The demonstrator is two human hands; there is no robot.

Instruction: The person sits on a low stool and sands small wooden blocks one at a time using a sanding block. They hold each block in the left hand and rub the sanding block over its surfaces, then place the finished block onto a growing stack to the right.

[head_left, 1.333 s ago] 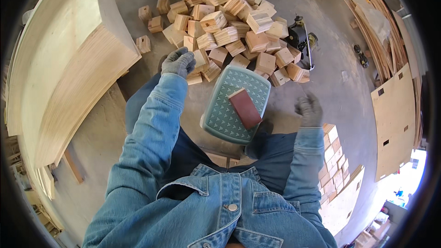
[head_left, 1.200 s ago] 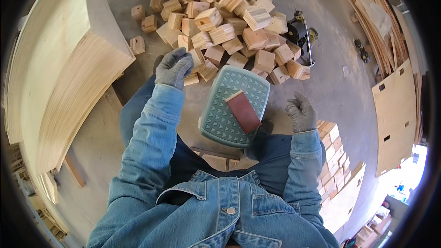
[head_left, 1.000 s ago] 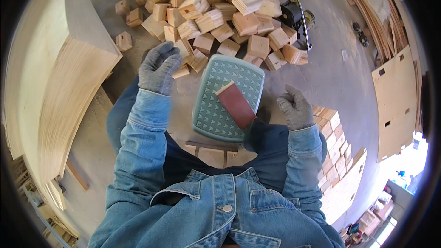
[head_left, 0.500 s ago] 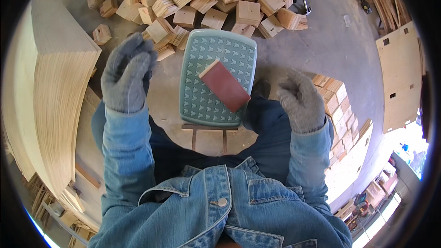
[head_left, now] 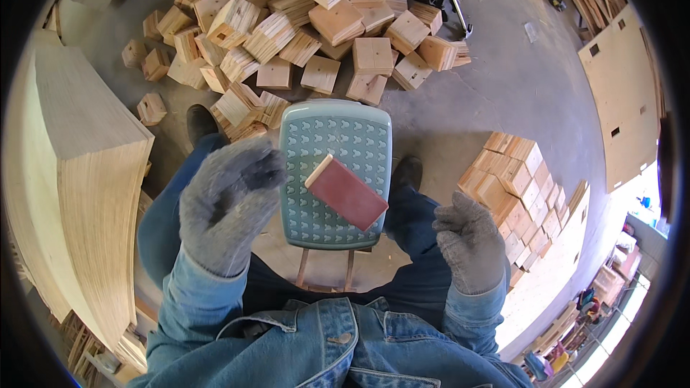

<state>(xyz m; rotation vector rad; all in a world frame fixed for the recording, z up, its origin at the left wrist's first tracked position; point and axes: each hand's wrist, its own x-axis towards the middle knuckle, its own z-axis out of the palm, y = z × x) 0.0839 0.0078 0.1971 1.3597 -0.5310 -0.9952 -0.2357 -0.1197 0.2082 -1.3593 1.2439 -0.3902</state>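
Observation:
A pale green plastic stool (head_left: 338, 126) with a raised pattern stands between my knees. On its top lies a sanding block (head_left: 348, 194), reddish-brown on its upper face with a bare wood edge, tilted across the seat. My left hand (head_left: 231, 208), in a grey glove, hovers at the stool's left edge; its fingers are bent, apart from the thumb, with nothing visible in them. To the right, above my right thigh, my right hand (head_left: 471, 244) hangs in a matching glove, fingers loosely curled and nothing seen in them. Neither hand touches the sanding block.
Beyond the stool a loose heap of plywood blocks (head_left: 316, 72) covers the floor. Similar blocks are stacked (head_left: 514, 187) by my right leg. A tall pile of plywood sheets (head_left: 100, 194) rises at the left. A holed panel (head_left: 622, 100) leans at the far right.
My left hand has moved right and nearer, toward the stool. My right hand sits lower in view. The view has tilted up, showing more of the block heap; the sanding block lies as before.

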